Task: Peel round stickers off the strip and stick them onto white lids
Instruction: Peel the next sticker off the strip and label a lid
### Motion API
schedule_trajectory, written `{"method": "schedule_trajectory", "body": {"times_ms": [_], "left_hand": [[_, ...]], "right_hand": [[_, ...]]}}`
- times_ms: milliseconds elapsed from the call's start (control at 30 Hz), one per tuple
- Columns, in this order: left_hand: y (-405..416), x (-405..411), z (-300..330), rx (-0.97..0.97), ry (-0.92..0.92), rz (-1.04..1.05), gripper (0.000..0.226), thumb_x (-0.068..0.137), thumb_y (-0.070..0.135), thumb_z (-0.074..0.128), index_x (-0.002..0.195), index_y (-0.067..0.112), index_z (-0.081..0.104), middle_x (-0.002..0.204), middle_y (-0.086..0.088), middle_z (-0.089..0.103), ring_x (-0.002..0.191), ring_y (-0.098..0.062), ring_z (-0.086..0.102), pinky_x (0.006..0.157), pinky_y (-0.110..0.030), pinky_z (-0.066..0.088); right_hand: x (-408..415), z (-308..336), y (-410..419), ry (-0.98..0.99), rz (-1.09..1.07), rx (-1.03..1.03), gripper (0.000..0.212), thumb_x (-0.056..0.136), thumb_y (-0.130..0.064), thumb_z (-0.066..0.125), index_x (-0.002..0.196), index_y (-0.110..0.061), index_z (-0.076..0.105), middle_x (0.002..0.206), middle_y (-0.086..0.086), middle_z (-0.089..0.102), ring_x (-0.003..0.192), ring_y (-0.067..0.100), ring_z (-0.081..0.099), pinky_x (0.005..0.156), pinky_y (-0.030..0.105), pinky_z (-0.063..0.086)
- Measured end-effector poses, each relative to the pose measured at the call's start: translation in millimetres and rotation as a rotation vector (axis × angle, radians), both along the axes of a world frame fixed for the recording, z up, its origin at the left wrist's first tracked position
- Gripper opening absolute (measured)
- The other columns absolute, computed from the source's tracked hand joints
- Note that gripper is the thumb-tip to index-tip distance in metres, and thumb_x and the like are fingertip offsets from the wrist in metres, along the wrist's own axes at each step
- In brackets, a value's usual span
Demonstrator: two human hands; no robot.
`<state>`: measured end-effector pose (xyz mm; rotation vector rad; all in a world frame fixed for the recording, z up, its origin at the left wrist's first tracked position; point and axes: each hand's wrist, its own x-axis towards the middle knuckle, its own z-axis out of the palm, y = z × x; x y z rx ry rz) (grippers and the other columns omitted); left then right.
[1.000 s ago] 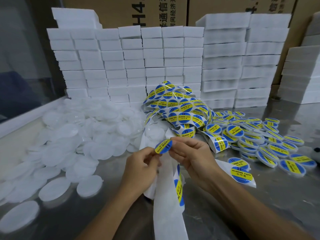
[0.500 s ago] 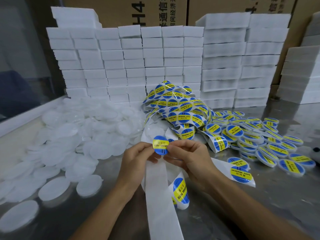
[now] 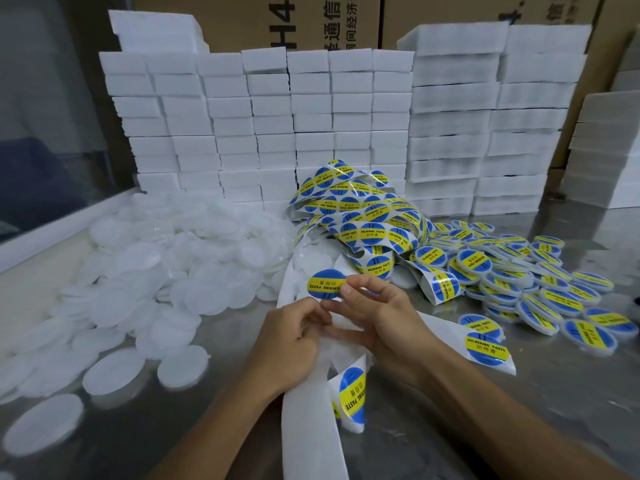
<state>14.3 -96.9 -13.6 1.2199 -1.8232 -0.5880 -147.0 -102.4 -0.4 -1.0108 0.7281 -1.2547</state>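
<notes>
A round blue and yellow sticker stands free above the strip, pinched at its right edge by the thumb and forefinger of my right hand. My left hand grips the white backing strip just below it; the strip hangs down toward me with more stickers on a folded part. A tangled heap of sticker strip lies behind the hands. Bare white lids are piled at the left. Lids bearing stickers are piled at the right.
Stacks of white foam blocks wall off the back of the metal table, with cardboard boxes behind them. A raised ledge runs along the left side. A loose strip piece with one sticker lies at right.
The sticker has come off the backing and moved up and right with my right hand. My left hand has slid lower on the strip, and the strip has bunched below it.
</notes>
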Motion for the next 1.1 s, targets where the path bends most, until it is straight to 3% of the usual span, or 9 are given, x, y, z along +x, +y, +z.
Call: {"method": "schedule_trajectory", "body": {"times_ms": [67,200,300,400,567,667,833,967,1100], "left_hand": [[-1,3,4,-0.096,-0.02,0.12,0.038,0.077,-0.011,0.05,0.076,0.023,0.068,0.078,0.011,0.071,0.079,-0.003,0.065,0.074,-0.016,0.049],[1,14,18,-0.313,-0.276,0.503,0.019,0.075,0.006,0.05,0.073,0.016,0.066,0.068,0.0,0.067,0.069,-0.029,0.062,0.069,-0.035,0.042],[-1,26,23,-0.162,-0.618,0.752,0.025,0.081,0.027,0.051,0.102,0.022,0.064,0.103,-0.003,0.063,0.1,-0.029,0.056,0.093,-0.05,0.033],[-8,48,21,0.158,-0.745,0.876,0.062,0.088,0.06,0.043,0.14,0.027,0.036,0.151,-0.012,0.028,0.142,-0.037,0.018,0.106,-0.075,0.011],[-12,99,16,0.242,-0.551,1.045,0.097,0.082,0.071,0.05,0.154,0.024,0.005,0.162,-0.011,-0.008,0.146,-0.039,-0.017,0.109,-0.073,0.006],[-15,113,10,0.325,-0.403,1.083,0.095,0.082,0.073,0.046,0.154,0.024,0.005,0.162,-0.011,-0.005,0.147,-0.039,-0.013,0.107,-0.076,0.005],[-22,107,-2,0.328,-0.475,0.989,0.082,0.085,0.074,0.036,0.149,0.025,0.022,0.152,-0.016,0.025,0.139,-0.041,0.022,0.108,-0.068,0.015],[-27,106,-4,0.108,-0.454,0.864,0.065,0.085,0.061,0.053,0.125,0.011,0.055,0.127,-0.018,0.053,0.111,-0.038,0.053,0.091,-0.049,0.043],[-28,100,-2,-0.028,-0.34,0.702,0.033,0.088,0.041,0.061,0.096,0.01,0.065,0.098,-0.007,0.061,0.082,-0.026,0.056,0.071,-0.039,0.047]], "right_hand": [[0,0,0,0.013,-0.005,0.016,0.005,0.088,-0.018,0.069,0.09,-0.019,0.064,0.11,0.016,0.067,0.105,0.032,0.07,0.086,0.059,0.055],[1,0,-1,0.058,-0.003,0.022,0.006,0.097,-0.022,0.061,0.093,-0.026,0.058,0.119,0.007,0.07,0.102,0.033,0.071,0.091,0.063,0.052],[2,0,-1,0.089,0.0,0.007,0.014,0.094,-0.023,0.064,0.098,-0.034,0.058,0.113,0.001,0.074,0.103,0.029,0.071,0.093,0.06,0.052],[1,1,-2,0.102,0.011,0.002,0.032,0.084,-0.032,0.073,0.11,-0.04,0.055,0.111,0.0,0.075,0.103,0.027,0.072,0.095,0.057,0.051],[0,2,-2,0.089,0.03,-0.003,0.06,0.061,-0.043,0.077,0.116,-0.037,0.054,0.11,0.001,0.075,0.101,0.028,0.072,0.096,0.058,0.05],[-2,2,-3,0.085,0.026,0.006,0.062,0.062,-0.042,0.076,0.119,-0.036,0.054,0.111,0.002,0.074,0.101,0.029,0.072,0.096,0.058,0.05],[-2,0,-4,0.076,0.028,0.004,0.059,0.066,-0.041,0.076,0.121,-0.036,0.055,0.112,0.005,0.074,0.101,0.031,0.072,0.098,0.06,0.048],[-3,0,-3,0.088,0.034,-0.001,0.059,0.066,-0.041,0.076,0.121,-0.036,0.056,0.112,0.005,0.074,0.101,0.03,0.072,0.099,0.06,0.048],[-2,0,-3,0.094,0.029,0.004,0.058,0.064,-0.041,0.076,0.119,-0.035,0.058,0.112,0.007,0.073,0.1,0.031,0.072,0.099,0.06,0.047]]}}
